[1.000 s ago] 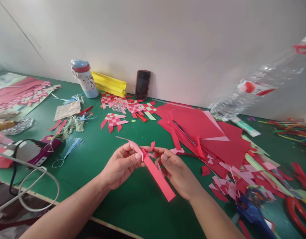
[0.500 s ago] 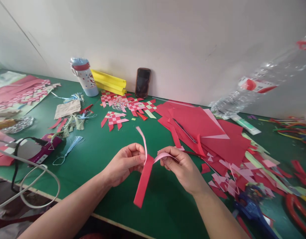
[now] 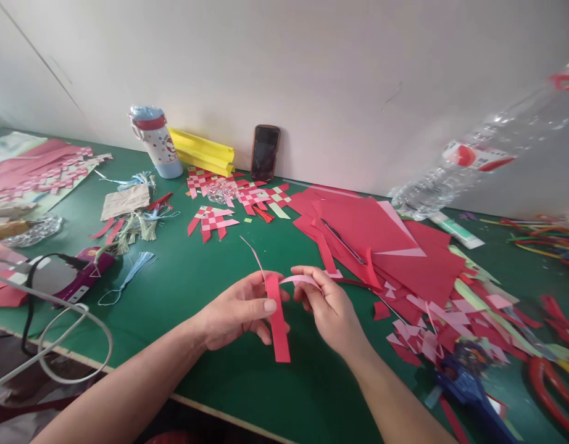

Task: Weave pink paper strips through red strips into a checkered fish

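Note:
My left hand (image 3: 240, 311) pinches a red paper strip (image 3: 279, 327) near its upper end, thumb on top; the strip hangs down over the green table (image 3: 187, 290). A thin pink paper strip (image 3: 299, 280) arcs from that pinch across to my right hand (image 3: 328, 308), whose fingers are closed on its other end. A fine pink tail (image 3: 253, 253) sticks up and to the left from the left hand. Both hands hover just above the table near its front edge.
Red paper sheets (image 3: 377, 240) and scraps pile up at the right, with a blue tool (image 3: 469, 385) near the front right. Woven red-and-pink pieces (image 3: 213, 222), a phone (image 3: 265, 152), a drink bottle (image 3: 157, 143), yellow folded paper (image 3: 203, 153), tassels (image 3: 136, 228) and a clear plastic bottle (image 3: 474, 160) lie about.
The red strip has swung from pointing down-right, through down-left, to hanging nearly straight down. The pink strip has gone from sticking upward to a low arc between the hands.

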The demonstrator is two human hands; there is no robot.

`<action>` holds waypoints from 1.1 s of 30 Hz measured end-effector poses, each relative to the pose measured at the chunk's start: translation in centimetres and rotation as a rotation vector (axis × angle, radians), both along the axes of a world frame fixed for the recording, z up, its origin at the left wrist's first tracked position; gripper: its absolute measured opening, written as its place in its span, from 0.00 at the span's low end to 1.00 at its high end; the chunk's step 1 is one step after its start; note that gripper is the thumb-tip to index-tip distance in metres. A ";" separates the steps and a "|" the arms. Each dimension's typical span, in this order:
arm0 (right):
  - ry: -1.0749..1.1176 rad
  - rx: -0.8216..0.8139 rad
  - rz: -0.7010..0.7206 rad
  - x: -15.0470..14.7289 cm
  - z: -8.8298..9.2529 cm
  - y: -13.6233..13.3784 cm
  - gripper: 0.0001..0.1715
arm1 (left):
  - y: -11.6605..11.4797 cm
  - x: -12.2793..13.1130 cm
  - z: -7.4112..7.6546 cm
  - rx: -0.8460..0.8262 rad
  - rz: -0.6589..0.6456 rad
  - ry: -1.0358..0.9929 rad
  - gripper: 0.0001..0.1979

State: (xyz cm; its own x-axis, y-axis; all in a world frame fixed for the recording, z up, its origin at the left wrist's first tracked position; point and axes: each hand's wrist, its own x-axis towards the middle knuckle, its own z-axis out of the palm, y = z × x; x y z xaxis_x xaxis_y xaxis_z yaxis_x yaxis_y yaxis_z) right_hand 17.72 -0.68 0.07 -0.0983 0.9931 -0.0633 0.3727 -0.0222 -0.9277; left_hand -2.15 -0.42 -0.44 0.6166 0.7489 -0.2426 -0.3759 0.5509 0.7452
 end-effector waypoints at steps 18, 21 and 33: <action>0.519 -0.351 0.348 -1.8 0.0 -1.2 0.34 | 0.0 0.5 -0.2 0.153 0.211 0.140 0.21; 0.362 -0.347 0.294 -2.0 0.0 -1.1 0.26 | 0.0 0.8 -0.3 0.248 0.211 0.238 0.28; 0.247 -0.264 0.238 -1.3 -0.2 -0.6 0.14 | 0.2 0.5 -0.1 0.196 0.281 0.168 0.24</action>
